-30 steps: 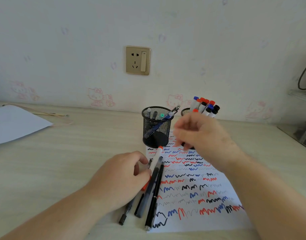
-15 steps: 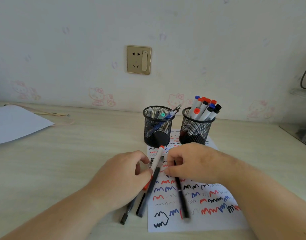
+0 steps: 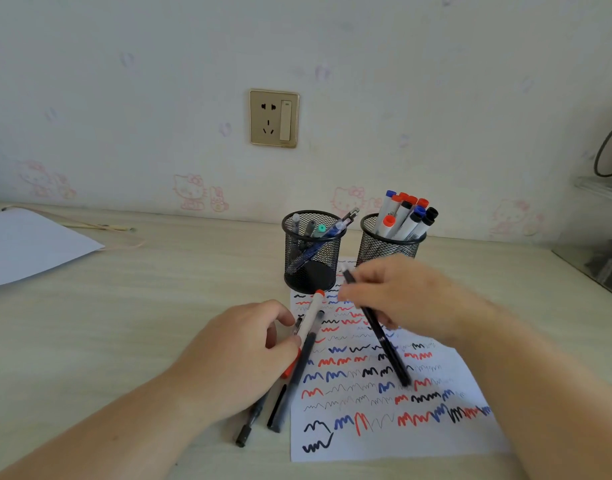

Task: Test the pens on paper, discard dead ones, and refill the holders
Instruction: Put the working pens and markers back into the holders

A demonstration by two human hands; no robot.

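My right hand [image 3: 408, 299] pinches a slim black pen [image 3: 387, 344], lifted and slanted above the scribbled test paper [image 3: 384, 438]. My left hand [image 3: 242, 351] rests on the desk and holds a bundle of pens [image 3: 304, 344]: a white one with an orange tip, a dark capped one and others poking out toward me. Behind the paper stand two black mesh holders. The left holder [image 3: 313, 251] has several thin pens. The right holder [image 3: 387, 245] is packed with several markers capped in red, blue and black.
A white sheet [image 3: 30, 244] and a thin cord [image 3: 100, 226] lie at the desk's far left. A wall socket [image 3: 274, 118] sits above the holders. A glass shelf edge [image 3: 595, 265] juts in at the right.
My right hand came down from the right holder, took the black pen out of the bundle and has lifted it over the paper. My left hand has stayed put.
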